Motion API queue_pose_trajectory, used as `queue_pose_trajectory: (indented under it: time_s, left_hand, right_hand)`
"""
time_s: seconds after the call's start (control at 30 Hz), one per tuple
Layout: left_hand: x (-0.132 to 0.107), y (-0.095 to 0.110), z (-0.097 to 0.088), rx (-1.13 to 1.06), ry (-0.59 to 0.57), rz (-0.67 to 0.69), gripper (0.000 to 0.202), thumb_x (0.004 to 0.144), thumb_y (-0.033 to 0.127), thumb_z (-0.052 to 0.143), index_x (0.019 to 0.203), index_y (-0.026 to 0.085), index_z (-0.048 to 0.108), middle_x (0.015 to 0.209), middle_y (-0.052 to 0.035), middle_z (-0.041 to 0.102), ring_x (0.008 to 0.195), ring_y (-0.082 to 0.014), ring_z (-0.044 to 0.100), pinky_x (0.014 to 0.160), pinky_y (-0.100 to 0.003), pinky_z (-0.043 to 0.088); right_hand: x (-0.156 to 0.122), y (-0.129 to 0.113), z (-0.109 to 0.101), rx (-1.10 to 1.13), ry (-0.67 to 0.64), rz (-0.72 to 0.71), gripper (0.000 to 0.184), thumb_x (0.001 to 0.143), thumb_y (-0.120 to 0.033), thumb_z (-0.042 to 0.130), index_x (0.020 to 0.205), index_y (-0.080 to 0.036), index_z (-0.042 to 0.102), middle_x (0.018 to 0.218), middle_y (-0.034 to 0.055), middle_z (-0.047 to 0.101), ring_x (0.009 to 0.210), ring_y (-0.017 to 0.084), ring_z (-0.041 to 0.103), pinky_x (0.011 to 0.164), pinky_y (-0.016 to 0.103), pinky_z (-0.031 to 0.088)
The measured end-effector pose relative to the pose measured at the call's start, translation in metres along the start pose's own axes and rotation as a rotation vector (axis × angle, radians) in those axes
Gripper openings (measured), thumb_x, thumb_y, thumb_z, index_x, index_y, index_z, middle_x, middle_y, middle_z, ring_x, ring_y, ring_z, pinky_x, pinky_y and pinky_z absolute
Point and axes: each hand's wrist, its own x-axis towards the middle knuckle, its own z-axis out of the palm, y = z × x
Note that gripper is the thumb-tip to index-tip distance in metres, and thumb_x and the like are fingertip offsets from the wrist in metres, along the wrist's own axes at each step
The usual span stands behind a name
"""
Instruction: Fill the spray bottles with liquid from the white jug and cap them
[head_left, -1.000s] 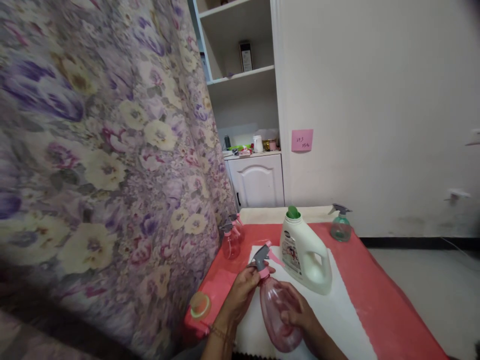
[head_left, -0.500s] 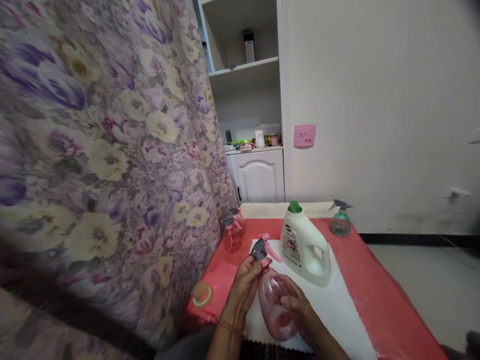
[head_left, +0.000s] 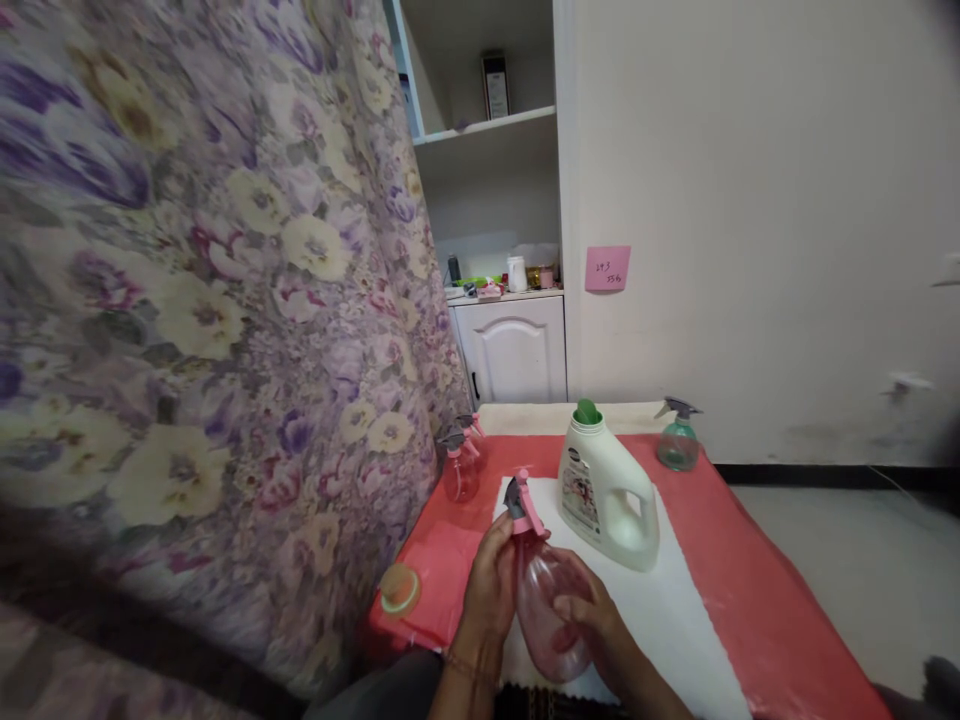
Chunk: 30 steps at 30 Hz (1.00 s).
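Note:
A pink see-through spray bottle (head_left: 544,610) with a grey and pink trigger head (head_left: 519,502) is held over the near edge of the table. My left hand (head_left: 491,580) is closed round its neck, just under the trigger head. My right hand (head_left: 589,620) is wrapped round the rounded body from the right. Beyond them, a white detergent jug (head_left: 611,495) with a green cap stands on a white cloth (head_left: 675,620).
The table has a red cover (head_left: 750,580). Two pink spray bottles (head_left: 461,465) stand at its far left by a flowered curtain (head_left: 187,300). A green spray bottle (head_left: 677,440) stands at the far right. A small orange-and-green lid (head_left: 399,590) lies at the near left. A white cupboard (head_left: 514,345) stands behind.
The trigger head has turned on the bottle, its nozzle swinging from the right toward upright. Both hands kept their hold; the view shifted slightly.

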Motion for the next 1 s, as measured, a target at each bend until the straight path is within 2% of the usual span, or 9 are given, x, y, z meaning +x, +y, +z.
queue_pose_trajectory:
  time_s: [0.2,0.27,0.33,0.43,0.53,0.7,0.83,0.93,1.0]
  left_hand:
    - [0.002,0.000,-0.004,-0.007,0.007,-0.021,0.026,0.071,0.023,0.081,0.094,0.014,0.073,0.078,-0.0043,0.075,0.071,-0.0146,0.069,0.070,-0.024,0.053]
    - [0.002,0.000,-0.008,0.004,0.000,-0.037,0.028,0.071,0.022,0.081,0.097,0.012,0.074,0.078,-0.0060,0.076,0.072,-0.0151,0.070,0.072,-0.024,0.053]
    - [0.002,-0.001,-0.011,0.012,0.001,-0.043,0.027,0.073,0.021,0.079,0.097,0.011,0.074,0.080,-0.0077,0.077,0.075,-0.0165,0.071,0.075,-0.026,0.054]
    - [0.001,-0.004,-0.014,0.010,-0.024,-0.048,0.026,0.076,0.020,0.077,0.100,0.010,0.074,0.082,-0.0091,0.078,0.079,-0.0174,0.071,0.081,-0.028,0.053]
    - [0.002,-0.006,-0.014,-0.003,-0.058,-0.070,0.027,0.076,0.022,0.078,0.100,0.010,0.074,0.082,-0.0090,0.078,0.078,-0.0164,0.071,0.082,-0.028,0.053]
    - [0.004,-0.005,-0.011,-0.035,-0.121,-0.120,0.028,0.075,0.022,0.079,0.099,0.011,0.074,0.083,-0.0081,0.077,0.081,-0.0173,0.071,0.088,-0.031,0.052]
    - [0.005,-0.001,-0.011,-0.054,-0.178,-0.154,0.030,0.075,0.026,0.079,0.101,0.012,0.073,0.086,-0.0076,0.077,0.085,-0.0193,0.072,0.093,-0.034,0.051]
    - [0.004,0.003,-0.010,-0.034,-0.215,-0.152,0.029,0.077,0.026,0.077,0.102,0.014,0.072,0.087,-0.0064,0.077,0.089,-0.0203,0.072,0.096,-0.036,0.050]
    - [0.003,0.006,-0.009,-0.016,-0.250,-0.136,0.025,0.079,0.026,0.075,0.100,0.014,0.072,0.089,-0.0070,0.076,0.092,-0.0219,0.071,0.099,-0.039,0.048]
  right_hand:
    - [0.002,0.003,0.001,-0.002,0.001,-0.034,0.056,0.057,-0.038,0.079,0.110,-0.024,0.067,0.105,0.0032,0.070,0.100,0.025,0.060,0.091,0.037,0.045]
    - [0.001,0.004,0.001,0.022,0.006,-0.008,0.054,0.057,-0.037,0.078,0.109,-0.023,0.068,0.104,0.0036,0.071,0.099,0.025,0.060,0.087,0.035,0.047]
    - [-0.001,0.003,0.002,0.047,0.005,0.057,0.055,0.059,-0.036,0.075,0.112,-0.022,0.067,0.105,0.0049,0.070,0.095,0.025,0.061,0.071,0.031,0.050]
    - [-0.005,-0.002,0.004,0.111,0.011,0.135,0.058,0.062,-0.037,0.072,0.117,-0.021,0.065,0.110,0.0073,0.069,0.092,0.025,0.062,0.052,0.023,0.044]
    - [-0.007,-0.004,0.005,0.213,0.041,0.163,0.054,0.060,-0.034,0.074,0.113,-0.020,0.068,0.106,0.0070,0.072,0.090,0.023,0.064,0.056,0.024,0.047]
    - [-0.007,0.007,0.002,0.478,0.021,0.251,0.037,0.064,-0.038,0.075,0.096,-0.018,0.071,0.083,0.0042,0.075,0.069,0.017,0.066,0.059,0.026,0.049]
    - [-0.005,0.010,0.003,0.566,-0.127,0.355,0.045,0.067,-0.050,0.070,0.093,-0.013,0.070,0.086,0.0096,0.075,0.081,0.024,0.068,0.077,0.037,0.051]
    - [-0.005,0.006,0.008,0.609,-0.309,0.428,0.061,0.067,-0.064,0.064,0.100,-0.012,0.068,0.091,0.0112,0.075,0.086,0.025,0.069,0.081,0.039,0.050]
    - [-0.006,0.002,0.012,0.581,-0.352,0.418,0.067,0.066,-0.068,0.061,0.100,-0.012,0.069,0.089,0.0110,0.076,0.084,0.024,0.069,0.080,0.037,0.050]
